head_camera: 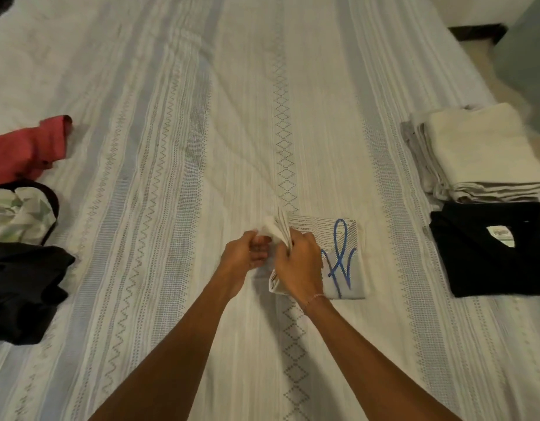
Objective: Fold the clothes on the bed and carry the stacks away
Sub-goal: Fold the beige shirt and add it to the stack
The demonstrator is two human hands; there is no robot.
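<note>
A white T-shirt with a blue scribble print [343, 256] lies folded small on the bed in front of me. My right hand [299, 262] grips its left edge, fingers curled over the bunched layers. My left hand [244, 256] pinches the same raised white fold from the left side. At the right edge of the bed a stack of folded cream and grey clothes [475, 153] sits behind a folded black garment [490, 253]. Unfolded clothes lie at the left: a red one [25, 150], a white patterned one [16, 217] and a black one [22, 287].
The bed [171, 147] is covered by a white sheet with grey woven stripes. A grey-green cushion or chair [527, 62] stands beyond the bed's right edge, with floor visible near it.
</note>
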